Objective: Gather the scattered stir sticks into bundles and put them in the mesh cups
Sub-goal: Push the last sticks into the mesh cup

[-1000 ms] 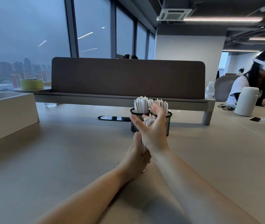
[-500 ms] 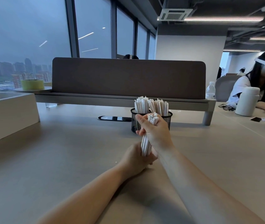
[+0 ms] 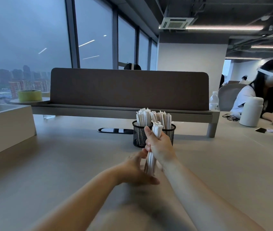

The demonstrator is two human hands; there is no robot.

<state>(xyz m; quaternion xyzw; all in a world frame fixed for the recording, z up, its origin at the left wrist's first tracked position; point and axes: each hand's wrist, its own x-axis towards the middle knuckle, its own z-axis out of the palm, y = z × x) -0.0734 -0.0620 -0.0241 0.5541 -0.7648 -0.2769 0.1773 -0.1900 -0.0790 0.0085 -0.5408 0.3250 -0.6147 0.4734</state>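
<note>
The right hand (image 3: 159,145) is gripping an upright bundle of stir sticks (image 3: 150,161) just before the two mesh cups (image 3: 139,136) near the table's (image 3: 65,164) far edge, the left hand (image 3: 136,170), fingers loosely straight, is seemingly squaring its lower end, and the bundle probably needs lifting into an already crowded cup.

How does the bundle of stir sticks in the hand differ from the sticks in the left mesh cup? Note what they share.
The bundle is gripped in the right hand; the cup sticks stand free in the left mesh cup. The bundle leans slightly; the cup sticks stand nearly upright. The bundle shows both ends; the cup sticks show only their tops. Both are pale sticks packed together.
</note>
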